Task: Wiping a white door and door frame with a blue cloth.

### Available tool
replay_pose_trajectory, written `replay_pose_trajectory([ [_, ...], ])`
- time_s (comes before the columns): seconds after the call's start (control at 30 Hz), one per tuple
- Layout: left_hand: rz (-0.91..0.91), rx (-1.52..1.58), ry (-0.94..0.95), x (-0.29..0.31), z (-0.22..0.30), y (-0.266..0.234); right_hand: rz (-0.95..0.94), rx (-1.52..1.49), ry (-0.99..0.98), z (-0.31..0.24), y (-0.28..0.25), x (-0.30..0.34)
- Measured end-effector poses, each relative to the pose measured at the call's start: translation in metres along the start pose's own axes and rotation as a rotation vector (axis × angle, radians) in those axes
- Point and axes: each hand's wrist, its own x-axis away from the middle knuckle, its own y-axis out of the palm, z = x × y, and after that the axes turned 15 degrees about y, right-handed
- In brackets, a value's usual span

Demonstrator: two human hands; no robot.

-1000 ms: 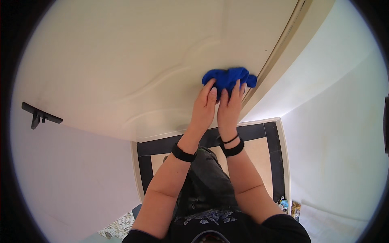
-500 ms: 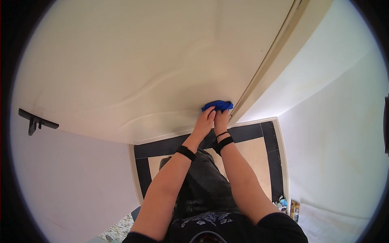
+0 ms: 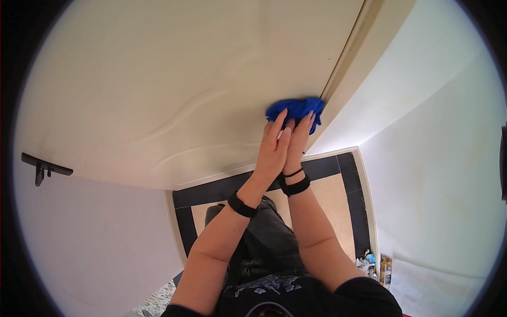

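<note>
A crumpled blue cloth (image 3: 299,107) is pressed against a cream door (image 3: 132,74), close to its right edge. My right hand (image 3: 297,141) holds the cloth from below, its fingers laid over the fabric. Beside it, and partly overlapping it, my left hand (image 3: 272,150) has its fingertips on the cloth's lower left part. Some fingers of both hands are hidden by each other and by the folds. A black band circles each wrist.
The door frame (image 3: 364,58) runs along the door's right side, with a white wall (image 3: 443,158) beyond. A black door handle (image 3: 46,164) juts out at the left. Dark-bordered floor tiles (image 3: 344,171) lie below, and small litter (image 3: 367,259) sits at the lower right.
Both hands have moved the cloth up the door and slightly right, nearer its edge. The cloth now looks more spread out.
</note>
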Motion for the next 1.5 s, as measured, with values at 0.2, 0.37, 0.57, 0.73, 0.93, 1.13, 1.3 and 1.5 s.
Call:
replay_pose_trajectory([
  [0.2,-0.136,-0.123,-0.21,0.036,-0.064,0.005,-0.15,-0.002,0.33,0.098,0.026,-0.007],
  [0.37,-0.234,-0.235,-0.237,0.07,-0.096,0.008,-0.15,-0.109,0.483,0.162,0.029,-0.018],
  [0.57,-0.518,-0.635,-0.299,0.138,-0.102,-0.022,-0.283,-0.628,0.782,0.111,-0.003,-0.007],
  [0.73,-0.756,-0.894,-0.228,0.173,-0.085,-0.027,-0.211,-0.26,0.254,0.088,-0.067,-0.009],
  [0.93,-0.519,-0.812,-0.182,0.175,-0.083,-0.021,-0.149,-0.704,0.35,0.0,-0.09,-0.041],
  [1.13,-0.444,-0.77,-0.135,0.174,-0.08,-0.022,0.015,-0.285,0.087,0.033,-0.055,-0.066],
  [1.3,-0.381,-0.744,-0.135,0.176,-0.08,-0.026,-0.005,-0.174,0.143,0.112,-0.036,-0.078],
  [1.5,-0.326,-0.721,-0.17,0.179,-0.076,-0.025,0.003,-0.114,0.36,0.223,-0.012,-0.077],
])
